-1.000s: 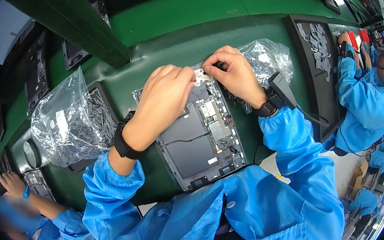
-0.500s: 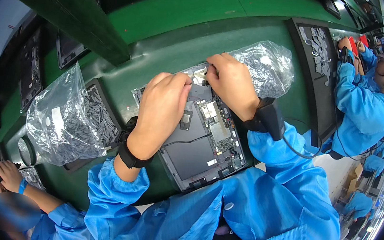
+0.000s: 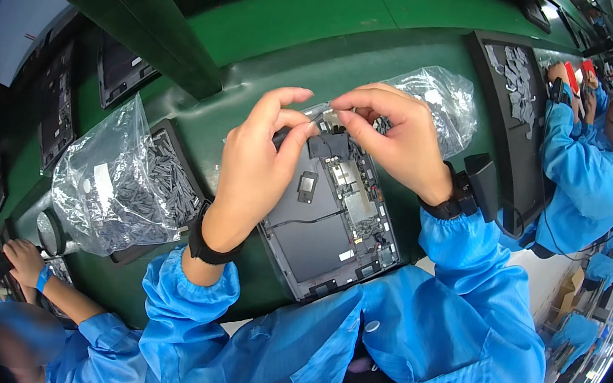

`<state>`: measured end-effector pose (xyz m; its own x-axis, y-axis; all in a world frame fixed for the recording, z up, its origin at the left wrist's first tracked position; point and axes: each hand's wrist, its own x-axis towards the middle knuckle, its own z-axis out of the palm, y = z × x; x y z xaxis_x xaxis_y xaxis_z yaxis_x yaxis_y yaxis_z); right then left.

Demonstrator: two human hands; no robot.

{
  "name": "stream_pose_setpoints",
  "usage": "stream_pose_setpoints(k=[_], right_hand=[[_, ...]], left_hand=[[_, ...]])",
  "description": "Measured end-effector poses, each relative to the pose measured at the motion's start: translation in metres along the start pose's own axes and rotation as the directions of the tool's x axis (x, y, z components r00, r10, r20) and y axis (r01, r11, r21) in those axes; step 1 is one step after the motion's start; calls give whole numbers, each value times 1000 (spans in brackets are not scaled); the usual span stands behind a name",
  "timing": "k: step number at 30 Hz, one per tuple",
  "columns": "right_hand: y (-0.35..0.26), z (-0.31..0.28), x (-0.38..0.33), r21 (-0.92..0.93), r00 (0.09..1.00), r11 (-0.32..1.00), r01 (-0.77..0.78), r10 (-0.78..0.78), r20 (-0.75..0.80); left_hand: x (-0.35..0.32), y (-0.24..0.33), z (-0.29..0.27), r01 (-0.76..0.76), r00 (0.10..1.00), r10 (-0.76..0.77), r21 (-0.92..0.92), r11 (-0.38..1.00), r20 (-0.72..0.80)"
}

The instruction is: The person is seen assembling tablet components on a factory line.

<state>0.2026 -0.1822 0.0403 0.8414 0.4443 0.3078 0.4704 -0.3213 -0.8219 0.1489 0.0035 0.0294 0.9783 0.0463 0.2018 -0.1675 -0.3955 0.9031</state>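
The open device [image 3: 333, 222] lies on the green surface [image 3: 260, 71] in front of the person, slightly turned, its far end under both hands; a dark flat panel [image 3: 307, 249] fills its left part, with a black cable [image 3: 303, 222] across it, and a circuit board [image 3: 352, 197] runs down the right part. Half a second ago the left hand [image 3: 257, 159] was bunched, its fingers close together; now its forefinger has lifted and parted from the thumb, while the thumb tip stays by the device's far end; I cannot tell whether the thumb and the other fingers have hold of anything. The right hand [image 3: 406, 131] has turned so that its thumb and forefinger show, bent toward each other with a narrow gap at most; what, if anything, lies between them is too small to tell. The two sets of fingertips are near each other above the far end, so the work seems centred on that one spot, a fine two-handed job; a small black part [image 3: 307, 187], partly covered by the left hand a second ago, now shows whole on the panel, apart from both hands. Left of the device a clear bag [image 3: 104, 190] lies against a tray of grey strips [image 3: 174, 179]; another clear bag [image 3: 447, 109] sits beyond the right hand.
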Motion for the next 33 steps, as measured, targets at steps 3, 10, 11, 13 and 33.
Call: stream_pose_setpoints(k=[3,10,11,13,33], right_hand=[[-10,-3,1,-19,999,999,41,-40,36],[2,-10,6,-313,905,853,419,-361,226],[5,-10,9,-308,904,854,419,-362,227],[15,-13,15,-281,882,840,463,-404,243],[73,1,28,-427,869,767,479,-344,357]], left_hand=[[-2,2,0,114,988,-100,-121,986,116],[-2,4,5,-160,986,151,162,974,66],[-1,1,6,-218,976,210,177,960,64],[5,2,7,-185,982,175,143,972,77],[40,-40,30,-362,932,284,542,759,224]])
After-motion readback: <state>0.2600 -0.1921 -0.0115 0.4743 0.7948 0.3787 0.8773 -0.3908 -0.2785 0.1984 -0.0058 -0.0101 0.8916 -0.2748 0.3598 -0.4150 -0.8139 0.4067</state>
